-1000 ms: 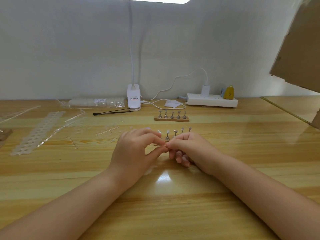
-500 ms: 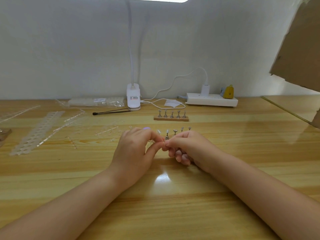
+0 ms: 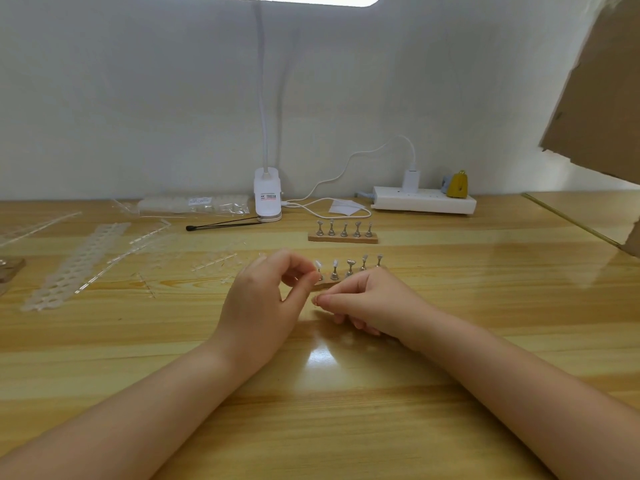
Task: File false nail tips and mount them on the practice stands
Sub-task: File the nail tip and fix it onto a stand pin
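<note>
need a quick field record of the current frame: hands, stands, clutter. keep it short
left hand: at the leftmost peg of the near stand, thumb and forefinger pinching a nail tip
right hand: fingers curled, thumb and forefinger pinched together; contents too small to tell
near stand: five pegs, right behind the hands, pale tips on some
far stand: five pegs on a wooden base, further back
table: wooden
left clutter: clear tip strips, plastic bag
back: lamp base, power strip
</note>
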Available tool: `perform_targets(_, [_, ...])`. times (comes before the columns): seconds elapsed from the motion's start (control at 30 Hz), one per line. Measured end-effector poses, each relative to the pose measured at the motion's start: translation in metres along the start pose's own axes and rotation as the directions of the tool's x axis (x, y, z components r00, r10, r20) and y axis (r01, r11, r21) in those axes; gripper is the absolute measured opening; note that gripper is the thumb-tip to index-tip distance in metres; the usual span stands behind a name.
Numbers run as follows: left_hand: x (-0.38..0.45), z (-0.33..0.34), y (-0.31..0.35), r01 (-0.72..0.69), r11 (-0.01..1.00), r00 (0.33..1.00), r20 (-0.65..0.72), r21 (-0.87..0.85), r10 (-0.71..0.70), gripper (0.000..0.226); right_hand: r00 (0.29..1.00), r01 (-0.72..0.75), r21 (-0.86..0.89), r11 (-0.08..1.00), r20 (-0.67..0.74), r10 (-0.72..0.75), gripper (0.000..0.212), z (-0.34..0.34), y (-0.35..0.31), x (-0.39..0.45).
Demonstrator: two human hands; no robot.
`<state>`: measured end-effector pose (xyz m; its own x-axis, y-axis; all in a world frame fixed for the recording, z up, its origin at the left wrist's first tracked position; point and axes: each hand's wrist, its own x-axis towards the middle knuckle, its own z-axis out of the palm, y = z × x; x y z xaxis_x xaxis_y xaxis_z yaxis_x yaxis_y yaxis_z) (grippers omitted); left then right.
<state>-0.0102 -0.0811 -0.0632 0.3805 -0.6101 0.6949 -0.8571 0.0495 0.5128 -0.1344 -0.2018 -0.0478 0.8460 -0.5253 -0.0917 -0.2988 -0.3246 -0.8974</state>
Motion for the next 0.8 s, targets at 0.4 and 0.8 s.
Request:
perform_targets(0.4, [0.0021,0.0023,-0.0022,-0.066,0.997,0.997,0.052,0.043,0.064,0.025,0.988,0.114,0.100,0.988,-0.117,-0.102,0.011,0.0010,0.0011,-0.0048])
perform_targets(0.8, [0.0027,-0.0015,-0.0027,-0.050,0.999,0.991,0.125,-0.002,0.050,0.030,0.960,0.213,0.176,0.961,-0.219,-0.173,0.005,0.0051,0.0061,-0.0065])
